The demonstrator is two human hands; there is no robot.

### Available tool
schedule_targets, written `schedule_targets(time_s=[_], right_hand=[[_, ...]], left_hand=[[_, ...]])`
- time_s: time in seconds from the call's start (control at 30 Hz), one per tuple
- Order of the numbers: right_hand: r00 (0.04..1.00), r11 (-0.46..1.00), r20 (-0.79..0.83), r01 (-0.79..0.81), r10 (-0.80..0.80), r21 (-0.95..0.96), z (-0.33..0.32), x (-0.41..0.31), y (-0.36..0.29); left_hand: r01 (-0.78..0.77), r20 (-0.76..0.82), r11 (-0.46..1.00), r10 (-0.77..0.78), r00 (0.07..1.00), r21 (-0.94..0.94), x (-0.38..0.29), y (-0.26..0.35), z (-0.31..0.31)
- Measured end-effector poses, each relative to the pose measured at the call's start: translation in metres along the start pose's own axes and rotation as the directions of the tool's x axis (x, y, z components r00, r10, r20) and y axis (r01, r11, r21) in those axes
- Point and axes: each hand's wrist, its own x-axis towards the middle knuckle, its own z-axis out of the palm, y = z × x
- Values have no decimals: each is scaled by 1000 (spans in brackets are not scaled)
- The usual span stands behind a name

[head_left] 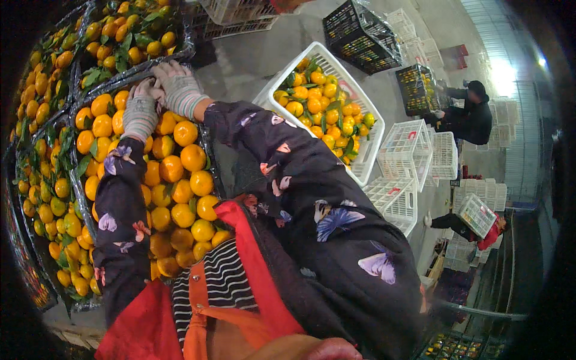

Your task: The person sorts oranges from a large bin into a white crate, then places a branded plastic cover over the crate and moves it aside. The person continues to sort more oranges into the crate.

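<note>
Both my hands wear light knitted work gloves with striped cuffs. My left hand [140, 110] rests on orange mandarins [171, 168] in a crate lined with dark plastic film. My right hand [177, 87] lies beside it at the crate's far edge, and the fingertips of the two hands are close together. Whether either hand grips a fruit under the fingers is hidden. The mandarins sit closely packed, with a few green leaves among them. My sleeves cover part of the crate.
Film-lined crates of leafy mandarins [45, 193] adjoin on the left. A white plastic crate [375, 148] of leafy mandarins stands right. Beyond are a black crate stack [360, 40], white crates [400, 198], a person in black [477, 112] and another person carrying a white crate [477, 216].
</note>
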Motion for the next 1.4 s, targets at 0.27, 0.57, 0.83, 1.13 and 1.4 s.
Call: schedule_targets(time_s=[0.27,0.57,0.83,1.13,1.4], right_hand=[[998,984,-52,47,-39,172,-6,-7,-8],[986,907,-53,169,-161,387,-29,-13,-7],[942,955,-302,-56,147,290,-43,-4,40],[865,893,-306,441,-396,92,-28,47,-2],[847,845,141,468,-513,259,32,86,-60]], left_hand=[[-3,-18,806,-9,1000,-592,27,-47,64],[-133,-155,878,68,986,-459,-2,-4,-2],[-373,-607,727,-76,791,-576,-27,-79,-51],[-78,-324,993,45,945,-88,-54,-101,-39],[17,-409,995,-57,911,-100,-58,-93,-15]])
